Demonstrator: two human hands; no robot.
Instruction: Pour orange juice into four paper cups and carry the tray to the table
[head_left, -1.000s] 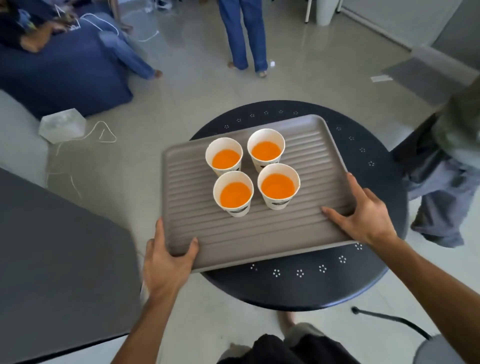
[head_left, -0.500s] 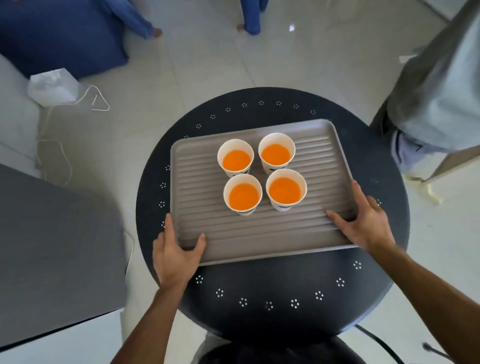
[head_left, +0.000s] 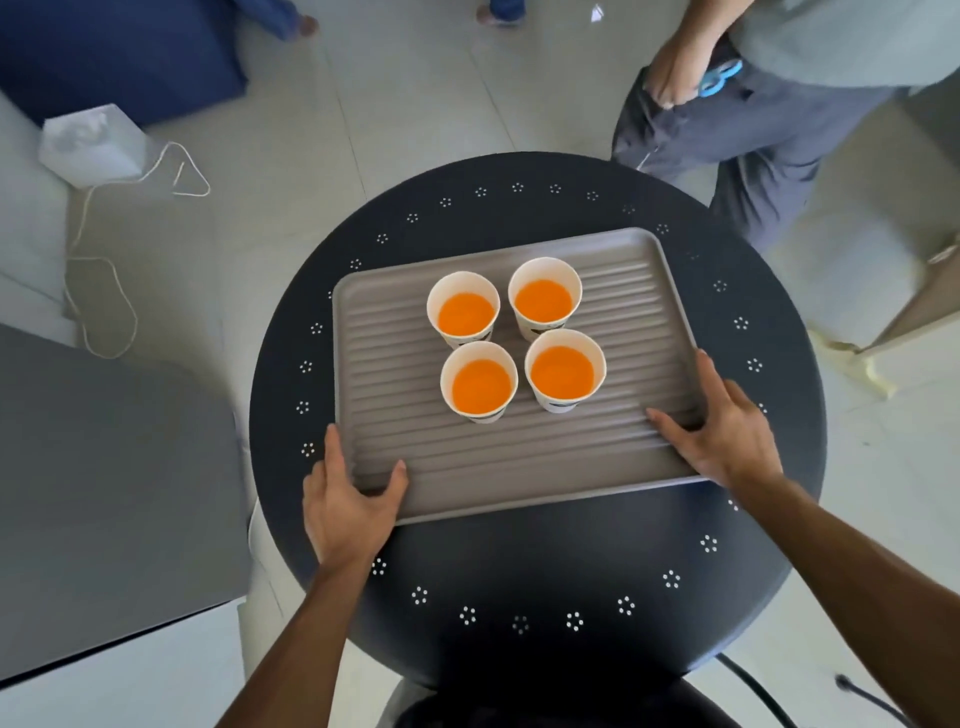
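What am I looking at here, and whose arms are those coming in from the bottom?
There is no machine: a person wears one camera on the head, looking down at their own arms. The left hand and right hand grip the near corners of a ridged grey tray, thumbs on top. On it stand four paper cups of orange juice, close together. The tray is over a dark round table; whether it rests on it is unclear. A bystander stands beyond the table.

left hand: bare, short nails | right hand: bare | left forearm, right forearm: uncovered down to lower frame edge | bottom centre: black garment, cropped, kind unclear
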